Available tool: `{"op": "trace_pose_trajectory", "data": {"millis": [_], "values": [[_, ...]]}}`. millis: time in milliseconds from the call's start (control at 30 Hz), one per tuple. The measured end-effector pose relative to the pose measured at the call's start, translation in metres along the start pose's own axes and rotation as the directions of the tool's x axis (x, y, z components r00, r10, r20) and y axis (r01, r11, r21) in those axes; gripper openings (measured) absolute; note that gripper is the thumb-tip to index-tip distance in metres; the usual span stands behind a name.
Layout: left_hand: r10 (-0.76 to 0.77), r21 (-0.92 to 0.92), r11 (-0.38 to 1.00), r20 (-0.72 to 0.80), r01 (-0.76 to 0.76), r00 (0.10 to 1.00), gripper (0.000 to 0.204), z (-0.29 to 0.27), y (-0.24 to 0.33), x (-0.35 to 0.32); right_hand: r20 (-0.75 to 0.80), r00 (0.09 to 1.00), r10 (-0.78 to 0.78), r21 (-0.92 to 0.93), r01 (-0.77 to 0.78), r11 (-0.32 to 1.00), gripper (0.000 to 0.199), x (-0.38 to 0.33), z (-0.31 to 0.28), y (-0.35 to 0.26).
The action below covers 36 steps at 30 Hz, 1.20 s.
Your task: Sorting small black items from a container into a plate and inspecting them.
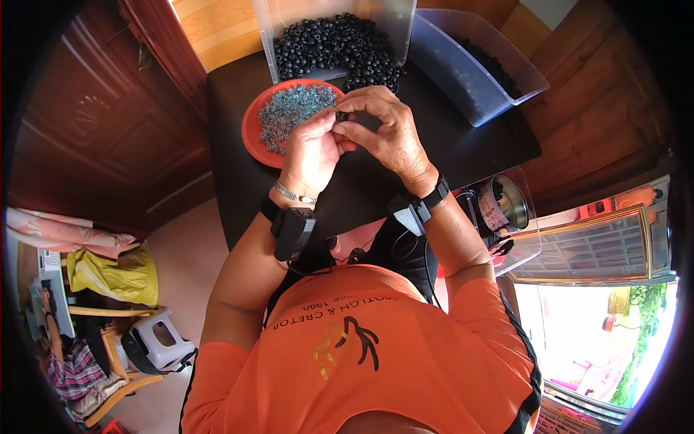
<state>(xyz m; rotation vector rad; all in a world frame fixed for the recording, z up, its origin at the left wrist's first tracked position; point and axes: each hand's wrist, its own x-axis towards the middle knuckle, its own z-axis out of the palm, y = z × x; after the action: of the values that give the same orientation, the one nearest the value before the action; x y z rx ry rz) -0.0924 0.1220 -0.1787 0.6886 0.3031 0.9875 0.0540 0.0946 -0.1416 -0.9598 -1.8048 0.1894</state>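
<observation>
Pinched between the fingertips of both hands is a small black ring-shaped piece (342, 115), held just above the near rim of the orange plate; the left hand (312, 148) and the right hand (383, 130) meet around it, fingers curled together and touching, so most of the piece is hidden. Each wrist carries a dark strap with a boxy black device, and the left wrist also has a thin silvery bracelet.

Just behind the hands, the round orange plate (251, 134) looks like smooth plastic and holds a loose heap of small pale grey-blue metal-looking bits (293, 108), fine and tangled in texture. Beyond it a clear, straight-walled plastic tub (278, 18) is piled with many black round beads or rings (336, 47), glossy and uniform. To the right, well apart from the plate, a second translucent tub (470, 69) lies tilted with more dark pieces along its far side. All of this rests on a matte black table (463, 145).

At the table's right edge sits a shiny cylindrical metal tin (504, 205) with a printed paper wrap in white and red. Wooden cabinet doors (94, 123) stand on the left.
</observation>
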Motion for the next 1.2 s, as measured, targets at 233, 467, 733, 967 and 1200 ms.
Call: {"op": "trace_pose_trajectory", "data": {"millis": [233, 467, 733, 967, 1200], "values": [[-0.003, 0.022, 1.0, 0.023, 0.003, 1.0, 0.026, 0.001, 0.002, 0.0, -0.028, 1.0, 0.002, -0.017, -0.002, 1.0, 0.024, -0.002, -0.001, -0.001], [0.016, 0.012, 1.0, 0.051, -0.016, 0.999, 0.024, 0.0, 0.001, 0.0, -0.016, 0.992, -0.128, -0.225, 0.121, 0.967, 0.025, 0.001, -0.006, -0.007], [-0.004, 0.015, 1.0, 0.051, 0.004, 0.999, 0.021, -0.001, 0.001, 0.001, 0.007, 0.991, -0.131, -0.186, 0.13, 0.974, 0.022, 0.003, -0.01, -0.004], [0.053, 0.092, 0.995, -0.043, -0.049, 0.998, 0.021, -0.001, 0.017, 0.003, 0.116, 0.963, -0.244, -0.323, 0.269, 0.907, 0.019, 0.026, -0.007, -0.007], [0.273, 0.089, 0.962, -0.233, -0.259, 0.934, 0.027, -0.032, 0.043, 0.012, 0.199, 0.957, 0.21, -0.364, -0.127, 0.923, 0.027, 0.048, 0.014, 0.052]]}}
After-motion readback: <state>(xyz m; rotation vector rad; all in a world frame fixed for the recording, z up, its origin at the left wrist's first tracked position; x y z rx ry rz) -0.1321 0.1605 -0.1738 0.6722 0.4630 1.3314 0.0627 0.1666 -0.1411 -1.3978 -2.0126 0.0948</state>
